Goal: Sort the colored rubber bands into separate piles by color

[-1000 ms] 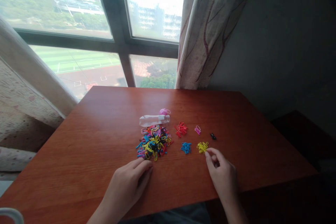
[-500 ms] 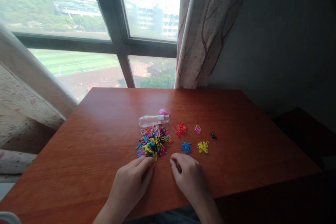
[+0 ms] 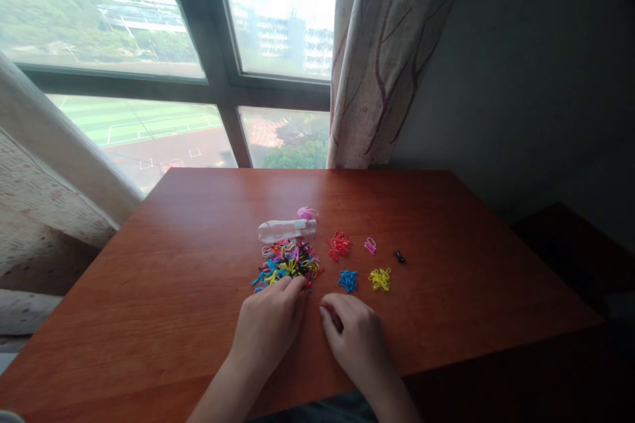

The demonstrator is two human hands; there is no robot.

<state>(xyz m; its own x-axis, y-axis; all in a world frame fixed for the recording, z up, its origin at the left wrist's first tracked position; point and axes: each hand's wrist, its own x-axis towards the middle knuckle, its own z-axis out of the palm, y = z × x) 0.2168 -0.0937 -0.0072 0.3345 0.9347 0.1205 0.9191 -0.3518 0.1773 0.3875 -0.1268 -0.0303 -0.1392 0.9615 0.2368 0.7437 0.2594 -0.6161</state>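
A mixed pile of small coloured loops, looking like elastic hair bands in red, yellow, blue, pink and black, lies on the wooden table. My left hand reaches its near edge with thumb and fingers closed together; whatever they pinch is hidden. To its right, my right hand rests on the table, fingers curled and thumb against the index finger. Anything inside it cannot be made out. Beyond that hand lie sorted heaps: blue loops, yellow loops, red loops, a few pink loops and black loops.
Behind the pile, a clear plastic bottle lies on its side, a pink piece beside its mouth. The table reaches a window with curtains. Its near edge runs close to my forearms.
My left hand has moved forward and right, over the near edge of the mixed pile. The right hand stays almost in place, and the view has shifted slightly.
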